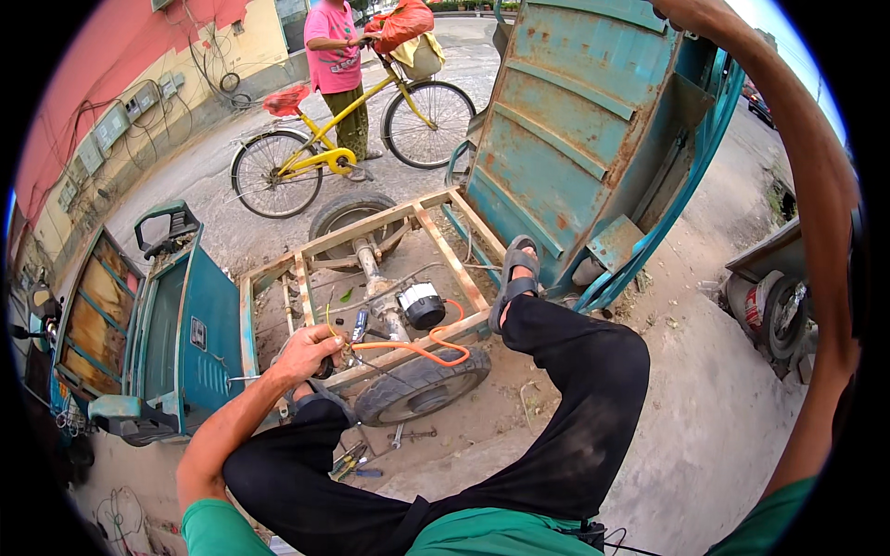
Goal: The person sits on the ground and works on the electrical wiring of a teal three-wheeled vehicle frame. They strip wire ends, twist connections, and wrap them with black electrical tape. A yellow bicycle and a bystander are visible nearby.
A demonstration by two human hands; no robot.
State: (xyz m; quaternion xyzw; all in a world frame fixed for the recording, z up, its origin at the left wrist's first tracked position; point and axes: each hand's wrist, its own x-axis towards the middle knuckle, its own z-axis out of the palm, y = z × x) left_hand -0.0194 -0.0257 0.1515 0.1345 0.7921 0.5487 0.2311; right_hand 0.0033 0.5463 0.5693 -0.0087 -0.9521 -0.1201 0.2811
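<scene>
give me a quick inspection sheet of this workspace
Surface: gritty, dusty ground.
Things: tan frame with nearby wheel and round black-and-white unit; teal bed tilted up beside it.
Clutter: wrench and other tools on the ground by the wheel.
Hands: left hand at the orange cable, grip unclear; right hand at the bed's raised edge, partly cut off.
Cables: orange cable looped near the unit; wires hanging on the wall.
Surroundings: person in pink standing beside a yellow bicycle.

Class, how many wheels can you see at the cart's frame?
2: one far wheel beside the frame, nearest the bicycle; one near wheel at the opposite side. Others may be hidden.
</scene>
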